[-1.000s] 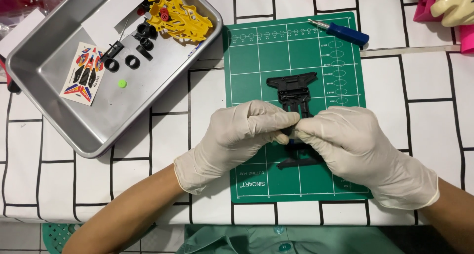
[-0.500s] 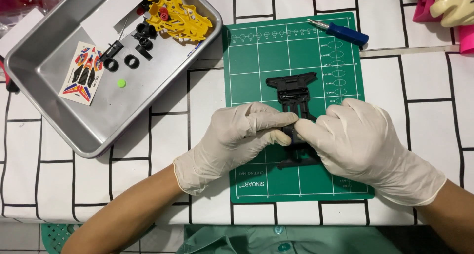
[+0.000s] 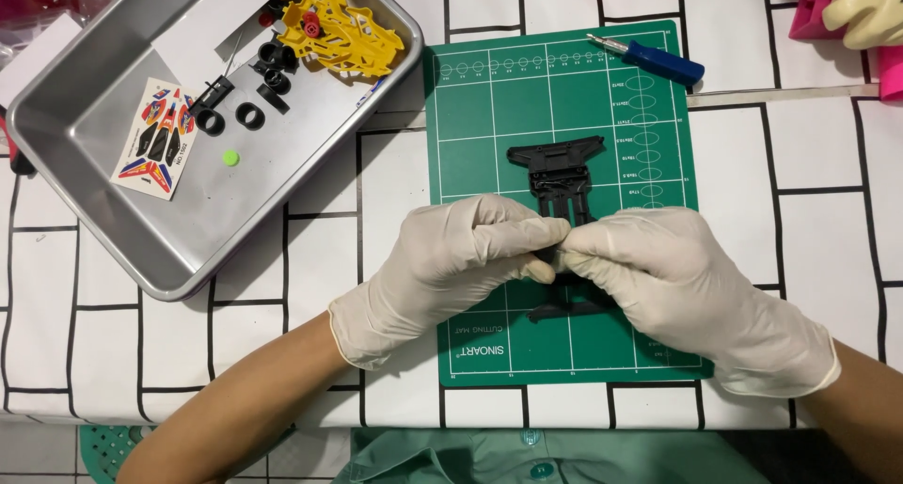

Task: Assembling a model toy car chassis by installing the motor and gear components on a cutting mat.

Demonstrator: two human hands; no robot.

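Both gloved hands pinch together over the middle of a black plastic chassis (image 3: 557,175) that lies flat on the green cutting mat (image 3: 480,117). The left hand (image 3: 451,263) curls its fingers inward and its fingertips (image 3: 548,230) meet those of the right hand (image 3: 677,286), closed on something small at the chassis's centre; it may be a tiny part, but the gloves hide it. Holding it flat on the mat seems to steady the frame so that pressure goes straight down.

Going from the left, a metal tray (image 3: 141,258) sits at an angle beside the mat and keeps loose pieces together: a colourful sticker sheet (image 3: 155,138), a small green dot-like piece (image 3: 230,157), several black rings (image 3: 240,117), and a yellow plastic parts frame (image 3: 343,28) with red bits near it. At the mat's upper right lies a blue-handled screwdriver (image 3: 649,61), well apart from the hands. Pink and cream objects (image 3: 861,14) show at the far right corner.

Underneath is a white tablecloth (image 3: 75,352) printed with a black brick pattern; nothing of the room beyond it shows.
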